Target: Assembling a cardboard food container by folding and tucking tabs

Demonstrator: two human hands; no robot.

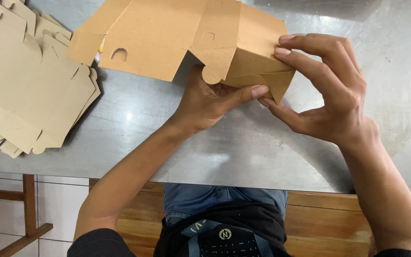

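**Half-folded cardboard box blank, held in both hands over a steel table**

Stainless-steel table [243,143]: dull grey top, scuffed, spanning the whole view; its near edge runs above a wooden bench and tiled floor.

Cardboard box blank [167,38]: plain brown corrugated sheet, partly folded, with a die-cut half-round thumb notch, a small slot and rounded tabs. Its long axis runs left to right across the table, the flat, unfolded end pointing left, the folded corner pointing right. It is held just above the table's far half.

Stack of flat blanks [29,81]: same brown card, fanned loosely at the left edge, well apart from both hands.

Right hand [329,90]: fingers spread over the folded corner, thumb beneath, pinching the card.

Left hand [210,102]: partly under the sheet, thumb pressed against the corner's lower edge.
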